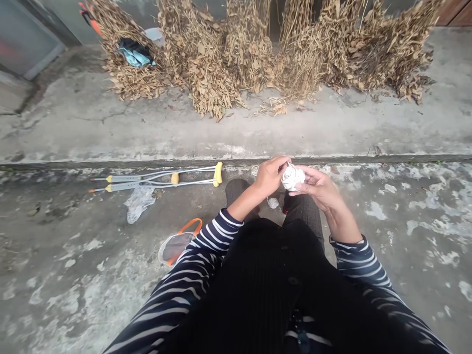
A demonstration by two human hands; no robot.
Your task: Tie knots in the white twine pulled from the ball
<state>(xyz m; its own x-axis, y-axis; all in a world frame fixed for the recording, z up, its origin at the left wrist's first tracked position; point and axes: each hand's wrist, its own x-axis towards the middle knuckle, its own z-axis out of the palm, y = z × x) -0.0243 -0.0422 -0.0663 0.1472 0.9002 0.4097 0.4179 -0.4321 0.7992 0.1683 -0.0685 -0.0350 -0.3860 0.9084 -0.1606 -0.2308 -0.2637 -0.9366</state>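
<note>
The left hand [270, 176] and the right hand [319, 187] both close their fingers on a white crumpled wad [292, 177], held above the knees. Two crutches [158, 180] lie on the concrete ground [73, 275] to the left, well apart.

Centre frame, both hands meet over the knees: the left hand [270, 176] pinches the top of a white bundle [292, 178] while the right hand [320, 189] cradles it from the side. A small white shell-like piece [273, 202] lies on the ground just below. Left of centre, a pair of crutches [158, 179] lies flat on the concrete; dried leafy stalks [258, 49] fill the top.
</note>
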